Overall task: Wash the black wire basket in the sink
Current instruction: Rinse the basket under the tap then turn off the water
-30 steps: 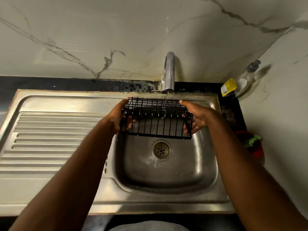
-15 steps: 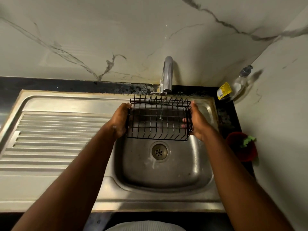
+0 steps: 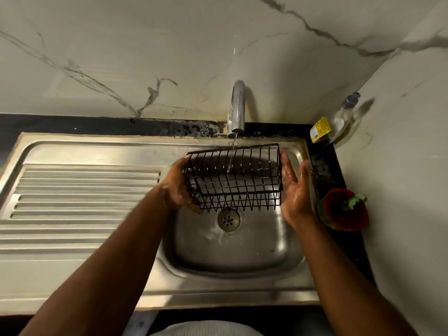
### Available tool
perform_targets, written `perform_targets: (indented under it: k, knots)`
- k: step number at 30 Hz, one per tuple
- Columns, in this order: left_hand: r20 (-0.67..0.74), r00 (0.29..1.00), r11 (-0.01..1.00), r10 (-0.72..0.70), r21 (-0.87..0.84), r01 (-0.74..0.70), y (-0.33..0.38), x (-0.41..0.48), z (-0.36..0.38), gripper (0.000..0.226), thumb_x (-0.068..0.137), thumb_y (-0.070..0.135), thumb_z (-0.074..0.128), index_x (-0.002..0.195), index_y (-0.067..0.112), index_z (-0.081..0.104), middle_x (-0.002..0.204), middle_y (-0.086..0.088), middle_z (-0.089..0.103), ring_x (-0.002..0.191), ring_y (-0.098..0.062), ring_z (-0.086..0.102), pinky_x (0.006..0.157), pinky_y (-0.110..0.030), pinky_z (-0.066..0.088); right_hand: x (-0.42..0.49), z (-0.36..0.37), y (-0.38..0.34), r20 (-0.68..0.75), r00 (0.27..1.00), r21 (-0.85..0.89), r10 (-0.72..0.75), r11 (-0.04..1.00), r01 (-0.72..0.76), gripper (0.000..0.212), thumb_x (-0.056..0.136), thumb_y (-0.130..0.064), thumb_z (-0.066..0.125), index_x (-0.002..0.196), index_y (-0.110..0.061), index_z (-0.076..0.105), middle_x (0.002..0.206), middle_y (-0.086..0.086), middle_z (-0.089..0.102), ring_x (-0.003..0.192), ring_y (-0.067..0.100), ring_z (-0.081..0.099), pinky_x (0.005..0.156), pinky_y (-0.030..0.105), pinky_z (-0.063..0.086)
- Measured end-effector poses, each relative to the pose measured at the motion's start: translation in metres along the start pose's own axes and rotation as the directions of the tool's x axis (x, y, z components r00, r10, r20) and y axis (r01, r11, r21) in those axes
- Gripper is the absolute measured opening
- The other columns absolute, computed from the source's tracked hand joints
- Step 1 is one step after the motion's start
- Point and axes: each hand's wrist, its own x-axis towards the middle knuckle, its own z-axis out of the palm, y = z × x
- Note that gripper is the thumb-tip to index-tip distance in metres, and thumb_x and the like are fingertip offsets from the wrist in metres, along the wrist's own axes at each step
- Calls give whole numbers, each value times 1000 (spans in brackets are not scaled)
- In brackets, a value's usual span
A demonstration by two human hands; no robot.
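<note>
The black wire rectangular basket (image 3: 234,178) hangs over the far side of the stainless steel sink (image 3: 237,251), under the chrome tap's (image 3: 238,105) thin stream. The left hand (image 3: 178,189) grips its left end; the right hand (image 3: 294,187), fingers spread flat, presses its right end.

The basket (image 3: 234,177) has tipped since half a second ago: its open top now faces the person, far rim lifted toward the tap (image 3: 237,106), so the stream falls inside it. The right hand (image 3: 294,187) has loosened, palm open against the right end. The left hand (image 3: 180,187) has slid under the left corner.
</note>
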Motion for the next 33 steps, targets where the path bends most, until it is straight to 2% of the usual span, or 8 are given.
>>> perform_targets:
  k: [3, 7, 13, 18, 22, 24, 29, 33]
  knots:
    - [35, 995, 996, 90, -26, -89, 0, -1, 1, 60, 91, 63, 53, 135, 25, 64, 135, -17, 62, 126, -48, 53, 100, -72, 42, 14, -8, 0, 87, 983, 85, 161, 982, -169, 74, 85, -90, 24, 147, -55, 45, 168, -13, 24, 158, 20, 9, 121, 63, -3]
    - [136, 940, 949, 314, -73, -306, -2, 0, 0, 42, 95, 52, 57, 120, 20, 68, 116, -9, 69, 113, -35, 62, 85, -47, 55, 27, -16, -8, 122, 898, 197, 422, 877, -439, 84, 76, -84, 58, 139, -28, 59, 143, 14, 60, 128, 41, 58, 92, 62, 51]
    - [190, 909, 926, 371, -144, -348, 6, 6, -10, 53, 91, 55, 50, 129, 22, 65, 123, -1, 68, 117, -30, 59, 87, -45, 49, 26, -15, -8, 137, 788, 72, 600, 788, -612, 32, 99, -31, 48, 115, -10, 66, 102, 15, 76, 103, 41, 68, 93, 65, 49]
    - [232, 955, 981, 183, 22, -193, 12, 9, -6, 75, 86, 77, 59, 140, 24, 65, 136, -13, 68, 127, -36, 63, 97, -51, 50, 29, -24, 7, 73, 957, 208, 280, 934, -289, 79, 84, 17, 35, 136, -39, 59, 135, -10, 65, 122, 15, 61, 100, 40, 45]
    - [86, 996, 996, 35, 83, -42, 2, 14, -6, 58, 90, 51, 70, 133, 12, 67, 131, -12, 71, 115, -30, 71, 92, -50, 58, 30, -32, 1, 143, 988, -84, 65, 995, -53, 95, 87, 26, 43, 146, -48, 42, 159, -14, 39, 141, 6, 44, 78, 22, 51]
    - [39, 994, 990, 104, 87, -107, -6, 18, -1, 44, 97, 48, 63, 125, 15, 71, 130, -9, 73, 119, -27, 70, 96, -50, 56, 33, -37, -2, 157, 987, -308, -27, 949, 75, 93, 87, 23, 51, 152, -43, 37, 162, -13, 37, 145, 3, 38, 95, 24, 54]
    - [-2, 953, 948, 303, 101, -301, -10, 13, 10, 52, 99, 60, 56, 134, 22, 64, 123, -3, 76, 118, -27, 71, 97, -54, 56, 42, -41, -2, 115, 872, -937, -475, 240, 255, 62, 85, -19, 75, 144, -18, 54, 143, 6, 55, 133, 23, 49, 109, 44, 47]
    - [-7, 937, 930, 348, 127, -345, -4, 9, 15, 57, 97, 68, 51, 130, 24, 67, 122, 0, 76, 115, -25, 72, 99, -54, 55, 40, -22, -11, 167, 695, -936, -699, 109, 335, 37, 87, -20, 73, 121, -13, 61, 122, 9, 61, 113, 28, 55, 92, 39, 51]
